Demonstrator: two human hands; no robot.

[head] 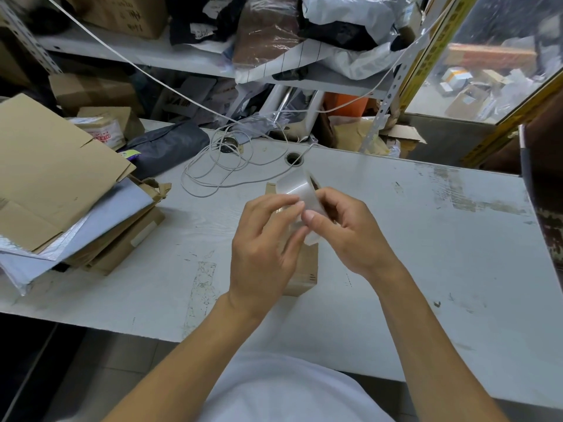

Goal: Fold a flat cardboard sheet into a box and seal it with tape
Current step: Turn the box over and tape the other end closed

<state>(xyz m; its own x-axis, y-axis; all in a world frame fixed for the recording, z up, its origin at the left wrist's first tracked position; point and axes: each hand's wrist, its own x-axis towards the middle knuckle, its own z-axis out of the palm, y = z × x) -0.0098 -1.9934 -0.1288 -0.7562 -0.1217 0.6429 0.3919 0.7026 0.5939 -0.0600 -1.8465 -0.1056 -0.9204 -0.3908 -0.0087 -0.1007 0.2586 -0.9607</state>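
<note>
A roll of clear tape is held up over the middle of the white table. My right hand grips the roll from the right, thumb pressed on its outer face. My left hand has its fingertips on the roll's surface beside that thumb. Under both hands lies a small brown cardboard box, folded and lying on the table; most of it is hidden by my hands.
A stack of flat cardboard sheets and grey mailers fills the table's left side. A coiled white cable lies behind the hands near a cable hole. Cluttered shelves stand at the back.
</note>
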